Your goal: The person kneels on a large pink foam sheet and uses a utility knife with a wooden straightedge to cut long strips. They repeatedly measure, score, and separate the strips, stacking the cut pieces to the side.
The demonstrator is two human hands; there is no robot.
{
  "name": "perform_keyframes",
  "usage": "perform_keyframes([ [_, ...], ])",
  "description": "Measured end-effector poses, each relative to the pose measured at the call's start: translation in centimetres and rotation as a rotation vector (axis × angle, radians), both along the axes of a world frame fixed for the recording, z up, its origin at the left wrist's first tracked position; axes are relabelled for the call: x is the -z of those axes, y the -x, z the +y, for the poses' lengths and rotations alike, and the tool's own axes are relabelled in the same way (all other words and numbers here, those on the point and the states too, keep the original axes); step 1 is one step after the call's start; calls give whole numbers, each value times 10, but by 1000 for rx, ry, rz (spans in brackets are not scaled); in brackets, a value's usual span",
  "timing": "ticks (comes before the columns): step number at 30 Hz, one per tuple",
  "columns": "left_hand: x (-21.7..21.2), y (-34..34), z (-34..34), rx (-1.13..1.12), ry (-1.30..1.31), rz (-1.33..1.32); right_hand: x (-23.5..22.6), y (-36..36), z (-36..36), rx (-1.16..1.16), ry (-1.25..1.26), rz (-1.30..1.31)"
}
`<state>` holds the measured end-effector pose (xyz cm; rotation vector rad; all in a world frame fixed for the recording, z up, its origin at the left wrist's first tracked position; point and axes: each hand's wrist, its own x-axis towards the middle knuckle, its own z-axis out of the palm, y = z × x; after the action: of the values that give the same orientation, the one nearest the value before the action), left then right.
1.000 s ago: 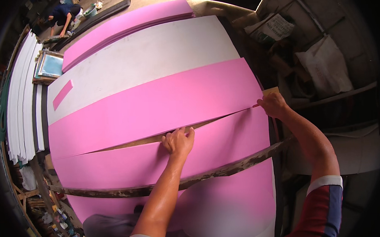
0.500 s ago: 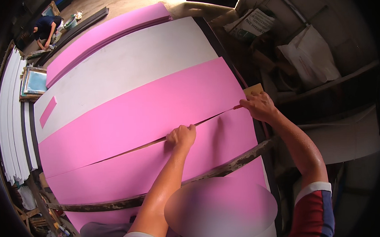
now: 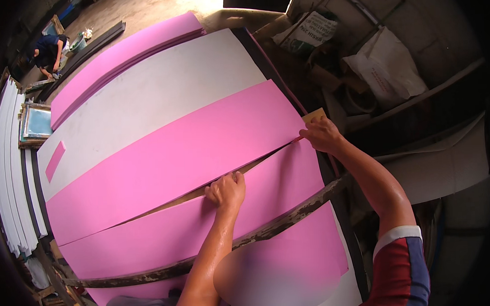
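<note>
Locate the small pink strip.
In the head view, the small pink strip lies near the left end of the white sheet, just beyond the wide pink sheet.

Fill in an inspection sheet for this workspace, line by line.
Surface: pale sheet lies beyond the pink sheeting; dark worn bar crosses the near side.
Work pieces: far pink panel and near pink panel, a narrow gap between them; small red tool at its right end.
Clutter: loose pink strip on the pale sheet; framed panels at left.
Hands: left hand at the gap, grip unclear; right hand holds the red tool.
Cables: nothing seen.
Surroundings: white strips left; pale sack right; co-worker bending, far left.
</note>
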<state>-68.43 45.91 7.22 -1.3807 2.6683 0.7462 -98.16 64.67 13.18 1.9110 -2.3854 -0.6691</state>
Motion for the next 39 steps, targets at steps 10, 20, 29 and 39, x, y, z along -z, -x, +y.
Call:
perform_keyframes([
  [10,6,0,-5,-9,-33,-43,-30,22,2,144,-221,96],
  [20,22,0,-7,-41,-19,41,-64,94,63,307,-351,323],
  [29,40,-96,-72,531,-80,300,-51,-15,10,207,381,-77],
  [39,13,-369,-245,514,223,-277,20,-272,-166,-223,-94,-543],
])
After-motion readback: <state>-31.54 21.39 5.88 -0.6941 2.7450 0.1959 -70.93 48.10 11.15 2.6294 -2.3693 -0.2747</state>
